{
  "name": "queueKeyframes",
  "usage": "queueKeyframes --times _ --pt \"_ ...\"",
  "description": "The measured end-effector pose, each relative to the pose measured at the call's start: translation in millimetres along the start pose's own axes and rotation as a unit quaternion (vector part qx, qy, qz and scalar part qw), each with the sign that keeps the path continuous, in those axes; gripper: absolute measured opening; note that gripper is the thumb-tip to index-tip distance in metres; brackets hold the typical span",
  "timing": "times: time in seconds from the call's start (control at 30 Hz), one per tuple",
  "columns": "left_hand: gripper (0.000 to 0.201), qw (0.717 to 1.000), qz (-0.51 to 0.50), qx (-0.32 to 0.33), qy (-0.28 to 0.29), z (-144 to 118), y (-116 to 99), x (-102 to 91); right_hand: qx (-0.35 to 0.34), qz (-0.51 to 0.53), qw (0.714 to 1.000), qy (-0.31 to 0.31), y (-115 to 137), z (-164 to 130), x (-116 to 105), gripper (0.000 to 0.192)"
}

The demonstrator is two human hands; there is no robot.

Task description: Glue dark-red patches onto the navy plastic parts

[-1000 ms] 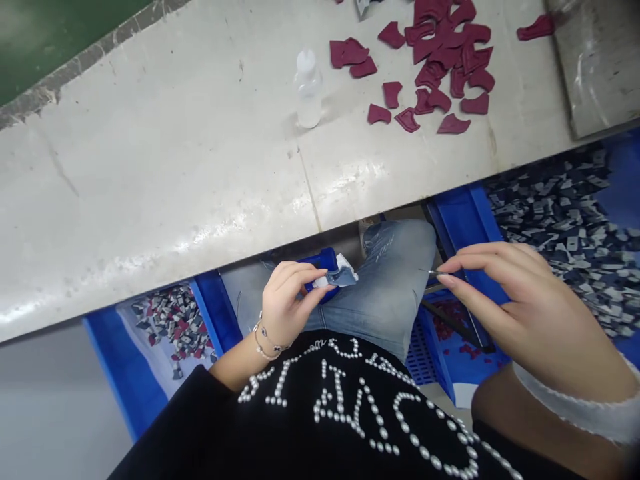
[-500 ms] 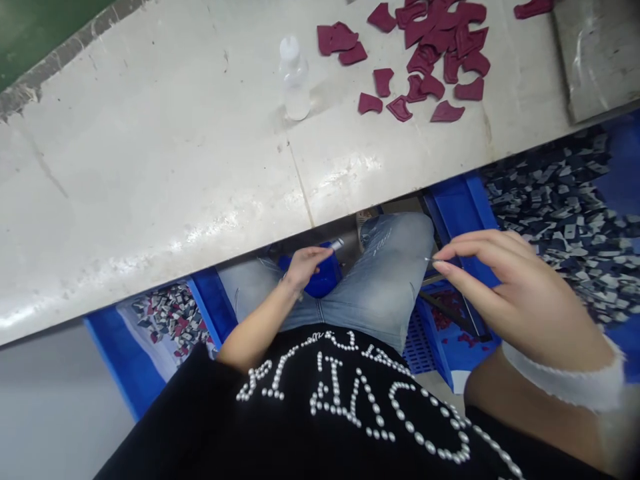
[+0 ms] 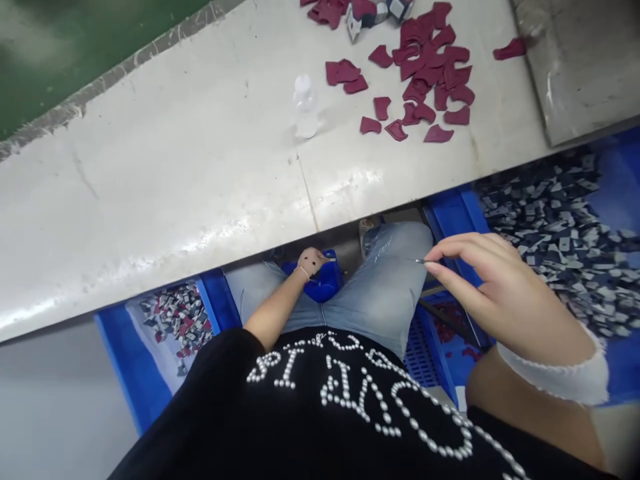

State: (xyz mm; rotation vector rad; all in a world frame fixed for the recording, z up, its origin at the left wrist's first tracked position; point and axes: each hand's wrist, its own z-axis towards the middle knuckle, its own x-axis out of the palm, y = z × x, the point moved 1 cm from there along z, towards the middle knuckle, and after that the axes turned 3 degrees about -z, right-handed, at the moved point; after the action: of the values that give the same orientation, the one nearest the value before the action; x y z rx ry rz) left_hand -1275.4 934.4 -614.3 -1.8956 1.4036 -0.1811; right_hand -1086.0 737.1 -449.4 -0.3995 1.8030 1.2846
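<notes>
My right hand (image 3: 493, 287) is in front of my right thigh, thumb and forefinger pinched on a thin pointed metal tool (image 3: 418, 261). Its tip points left; the rest is hidden in the fingers. My left hand (image 3: 311, 261) is over a small blue bin (image 3: 325, 288) between my thighs, back of the hand up. Its fingers reach toward the bin and are mostly hidden, so I cannot see whether they hold anything. On the worktable (image 3: 200, 180) lie a pile of maroon moulded pieces (image 3: 423, 67) and several loose ones around it.
A small clear bottle (image 3: 306, 110) stands on the table. Behind it are dark-and-white pieces (image 3: 354, 27). A grey sheet (image 3: 575, 73) covers the right end. Blue crates of small pieces flank me, one at left (image 3: 117, 360), one at right (image 3: 457, 210).
My left hand has turned palm down over the blue bin; the small light-grey piece in its fingers no longer shows. My right hand keeps its pinch on the tool. The view has shifted slightly.
</notes>
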Motion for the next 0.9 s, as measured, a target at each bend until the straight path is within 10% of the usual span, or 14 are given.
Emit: queueKeyframes --times 0.23,0.43,0.7,0.9 --pt "0.013 0.97 0.047 0.233 -0.049 -118.4 -51.0 -29.2 -0.016 0.003 1.0 -0.017 25.1 2.0 -14.3 0.02" --pt "0.013 0.845 0.108 0.468 -0.235 -184.8 -91.5 -82.7 0.029 0.076 0.997 0.014 43.1 3.9 -15.8 0.022" --pt "0.014 0.794 0.122 0.507 -0.312 -205.2 -97.9 -112.6 0.018 0.111 0.992 0.051 62.5 22.2 -9.2 0.038" --pt "0.016 0.809 0.158 0.464 -0.325 -159.5 -94.4 -146.1 0.014 0.114 0.988 0.101 68.8 53.8 0.0 0.035"
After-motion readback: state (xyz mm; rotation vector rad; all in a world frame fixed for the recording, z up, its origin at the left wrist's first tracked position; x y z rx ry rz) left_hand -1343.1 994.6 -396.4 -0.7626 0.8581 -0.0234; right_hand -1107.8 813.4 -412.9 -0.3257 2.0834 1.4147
